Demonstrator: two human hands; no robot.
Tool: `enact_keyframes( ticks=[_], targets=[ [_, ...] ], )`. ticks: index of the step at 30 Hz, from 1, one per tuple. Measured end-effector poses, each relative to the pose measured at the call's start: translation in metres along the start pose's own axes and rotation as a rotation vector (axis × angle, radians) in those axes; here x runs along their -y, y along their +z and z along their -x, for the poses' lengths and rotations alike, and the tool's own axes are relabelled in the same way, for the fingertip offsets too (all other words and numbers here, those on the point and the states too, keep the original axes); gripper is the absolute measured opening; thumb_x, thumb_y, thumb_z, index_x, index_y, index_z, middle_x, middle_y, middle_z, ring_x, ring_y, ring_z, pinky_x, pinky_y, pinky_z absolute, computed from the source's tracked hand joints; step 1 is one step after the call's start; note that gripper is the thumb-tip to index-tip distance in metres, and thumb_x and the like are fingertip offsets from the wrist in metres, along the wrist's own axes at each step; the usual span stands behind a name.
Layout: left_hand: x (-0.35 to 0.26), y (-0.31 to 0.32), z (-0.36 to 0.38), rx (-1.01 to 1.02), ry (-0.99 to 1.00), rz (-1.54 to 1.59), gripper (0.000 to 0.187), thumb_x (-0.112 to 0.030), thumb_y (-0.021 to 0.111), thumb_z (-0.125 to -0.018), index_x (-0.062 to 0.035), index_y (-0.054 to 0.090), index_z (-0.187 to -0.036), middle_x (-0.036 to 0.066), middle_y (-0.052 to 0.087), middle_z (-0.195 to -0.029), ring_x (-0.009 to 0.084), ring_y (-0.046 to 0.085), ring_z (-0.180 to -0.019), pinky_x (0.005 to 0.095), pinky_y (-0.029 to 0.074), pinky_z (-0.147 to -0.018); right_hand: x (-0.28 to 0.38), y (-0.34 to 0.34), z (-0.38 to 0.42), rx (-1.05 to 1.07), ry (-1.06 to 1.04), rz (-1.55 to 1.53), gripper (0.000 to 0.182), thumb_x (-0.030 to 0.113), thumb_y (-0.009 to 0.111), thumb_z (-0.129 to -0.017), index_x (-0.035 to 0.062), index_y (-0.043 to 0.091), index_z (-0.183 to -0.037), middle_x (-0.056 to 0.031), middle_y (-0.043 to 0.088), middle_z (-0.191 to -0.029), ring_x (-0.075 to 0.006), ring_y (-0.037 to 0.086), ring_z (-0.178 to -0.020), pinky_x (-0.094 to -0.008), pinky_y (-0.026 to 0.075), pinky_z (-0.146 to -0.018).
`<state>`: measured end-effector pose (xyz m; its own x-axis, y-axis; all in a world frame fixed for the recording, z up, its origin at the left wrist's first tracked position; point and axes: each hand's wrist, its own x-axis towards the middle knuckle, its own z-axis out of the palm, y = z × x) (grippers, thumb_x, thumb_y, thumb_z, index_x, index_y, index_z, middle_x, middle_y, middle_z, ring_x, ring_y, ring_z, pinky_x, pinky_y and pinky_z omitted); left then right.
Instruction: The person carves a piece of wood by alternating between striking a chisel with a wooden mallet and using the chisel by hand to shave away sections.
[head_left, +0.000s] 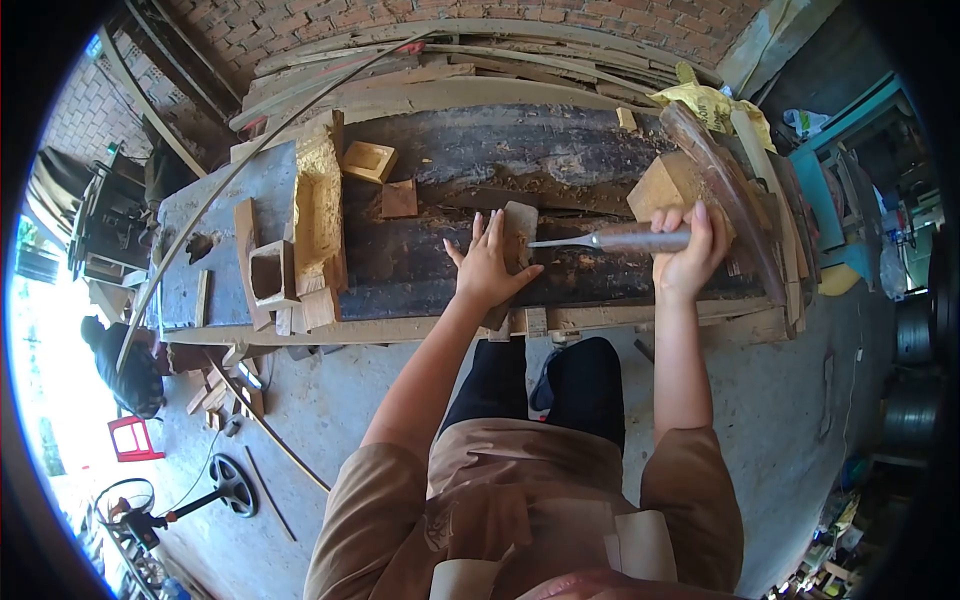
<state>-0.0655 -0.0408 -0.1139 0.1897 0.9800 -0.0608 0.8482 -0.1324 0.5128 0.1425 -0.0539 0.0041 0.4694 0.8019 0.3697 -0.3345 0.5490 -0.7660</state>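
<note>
In my right hand (690, 250) is a chisel (640, 238), its fingers wrapped around the wooden handle and the blade pointing left. The blade tip meets a flat grey block (519, 222) that looks like a sharpening stone, lying crosswise on the dark workbench (400, 262). My left hand (490, 262) rests palm down against the block's left side, fingers stretched out and thumb spread toward the chisel tip. Behind the right hand sits a wooden block (664, 186).
A hollowed wooden trough (318, 215), a square wooden box (271, 274) and a small wooden tray (369, 161) stand on the left of the bench. A curved dark timber (735, 200) lies at the right end. Long boards (480, 62) are stacked along the brick wall.
</note>
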Motion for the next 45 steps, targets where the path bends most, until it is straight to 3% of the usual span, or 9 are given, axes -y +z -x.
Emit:
enact_keyframes(
  ticks=[6,13,34,38,40,42,43,44,45],
  targets=[
    [0.0,0.002,-0.002,0.018,0.073,-0.05,0.104,-0.063,0.06,-0.064,-0.0058,0.015,-0.138,0.008,0.031,-0.139,0.0257,0.012,-0.134,0.0653,0.003,-0.098,0.003,0.036,-0.01,0.197,-0.025,0.17,0.022,0.011,0.05,-0.088,0.0018,0.043,-0.069,-0.0072,0.048,-0.057,-0.0166,0.049,-0.053,-0.0308,0.043,-0.055],
    [0.0,0.001,-0.003,0.034,0.087,-0.048,0.102,-0.061,0.06,-0.065,-0.0053,0.016,-0.138,0.007,0.032,-0.139,0.0252,0.012,-0.134,0.0644,0.002,-0.099,-0.001,0.037,-0.014,0.084,0.041,0.164,0.024,0.012,0.052,-0.088,0.0018,0.043,-0.068,-0.0068,0.048,-0.056,-0.0162,0.049,-0.052,-0.03,0.042,-0.054],
    [0.003,0.006,-0.003,-0.028,0.121,-0.052,0.107,-0.067,0.059,-0.062,-0.0053,0.016,-0.138,0.009,0.028,-0.141,0.0258,0.011,-0.134,0.0656,0.003,-0.098,-0.01,0.068,-0.013,0.235,-0.08,0.401,0.019,0.012,0.059,-0.084,0.0014,0.05,-0.071,-0.0034,0.054,-0.059,-0.0083,0.053,-0.054,-0.0214,0.043,-0.052],
    [0.003,0.002,-0.005,-0.014,0.052,0.135,0.111,-0.069,0.059,-0.06,-0.0037,0.014,-0.138,0.015,0.024,-0.141,0.0313,0.011,-0.134,0.0674,0.003,-0.096,-0.008,0.074,-0.011,0.263,-0.088,0.421,0.019,0.014,0.059,-0.085,0.0001,0.052,-0.073,-0.0024,0.053,-0.06,-0.0078,0.054,-0.055,-0.0203,0.043,-0.052],
    [-0.008,-0.018,-0.012,-0.032,0.099,0.194,0.112,-0.064,0.065,-0.059,-0.0029,0.014,-0.138,0.018,0.024,-0.14,0.0338,0.01,-0.133,0.0664,0.005,-0.096,-0.004,0.079,-0.009,0.252,-0.049,0.444,0.019,0.015,0.059,-0.084,-0.0002,0.053,-0.074,-0.002,0.054,-0.061,-0.0075,0.054,-0.056,-0.0199,0.043,-0.052],
    [-0.027,-0.046,-0.019,0.027,0.421,0.443,0.104,-0.05,0.073,-0.06,-0.0022,0.02,-0.136,0.02,0.026,-0.139,0.0349,0.008,-0.133,0.0586,0.009,-0.101,-0.006,0.079,-0.01,0.269,-0.049,0.454,0.019,0.016,0.06,-0.084,-0.0017,0.056,-0.079,-0.0024,0.057,-0.066,-0.0067,0.055,-0.057,-0.0195,0.042,-0.051],
    [-0.042,-0.06,-0.025,-0.071,0.646,0.549,0.081,-0.03,0.074,-0.063,0.0001,0.036,-0.127,0.022,0.045,-0.124,0.0355,0.034,-0.124,0.0451,0.029,-0.098,-0.007,0.079,-0.01,0.268,-0.067,0.476,0.019,0.017,0.061,-0.083,-0.0012,0.057,-0.082,-0.0033,0.058,-0.067,-0.008,0.055,-0.058,-0.0205,0.043,-0.052],
    [-0.056,-0.072,-0.028,-0.066,0.656,0.551,0.081,-0.03,0.074,-0.063,0.0001,0.036,-0.127,0.022,0.045,-0.124,0.0355,0.034,-0.124,0.0451,0.029,-0.098,-0.008,0.08,-0.01,0.27,-0.084,0.498,0.019,0.018,0.061,-0.083,-0.0008,0.059,-0.085,-0.0041,0.059,-0.068,-0.0092,0.056,-0.059,-0.0214,0.044,-0.053],
    [-0.069,-0.083,-0.031,-0.005,0.589,0.581,0.068,-0.024,0.071,-0.064,0.001,0.042,-0.12,0.02,0.052,-0.112,0.0329,0.046,-0.11,0.0395,0.037,-0.09,-0.008,0.08,-0.01,0.265,-0.115,0.597,0.023,0.024,0.063,-0.081,0.0031,0.061,-0.09,-0.0079,0.06,-0.077,-0.0161,0.058,-0.069,-0.0298,0.045,-0.062]
  ],
)
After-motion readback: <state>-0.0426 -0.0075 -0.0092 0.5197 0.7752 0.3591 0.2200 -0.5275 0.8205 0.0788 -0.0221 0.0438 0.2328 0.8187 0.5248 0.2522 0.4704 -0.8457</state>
